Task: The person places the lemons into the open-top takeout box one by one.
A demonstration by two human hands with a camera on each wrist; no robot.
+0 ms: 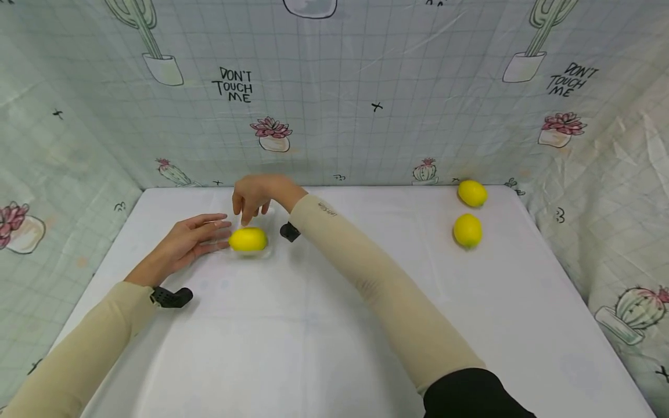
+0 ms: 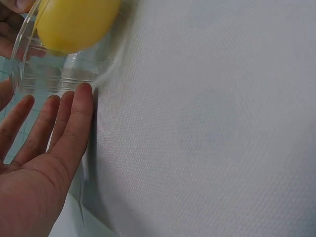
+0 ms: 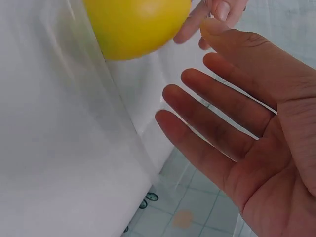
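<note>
At the left, the person's left hand [image 1: 193,239] is pointing across toward a clear dish [image 2: 57,74], with a black wrist device [image 1: 172,297] hanging at the end of the tan sleeve [image 1: 99,342]. Its fingers are stretching out nearly straight and slightly apart; their tips are meeting or almost meeting the dish's wall, and they are curling round nothing.

Next along, a lemon [image 1: 248,239] is sitting in the dish on the white tabletop [image 1: 324,313]. Just behind it, the right hand [image 1: 256,194] is arching over from the far side. The right wrist view is showing its fingers spacing apart, only lightly bending and gripping nothing; whether its thumb is touching the rim, I cannot tell.

For steadying the dish well, I judge that the left fingers should be bearing flat and low on the wall, with the right hand answering gently from the opposite side. Both should be keeping the dish level, since a rounded lemon is likely to be rolling at any tilt.

Farther right, a rear lemon [image 1: 473,193] is resting by the tabletop's back edge and a front lemon [image 1: 467,231] is lying just nearer, both sitting well apart from the hands.
</note>
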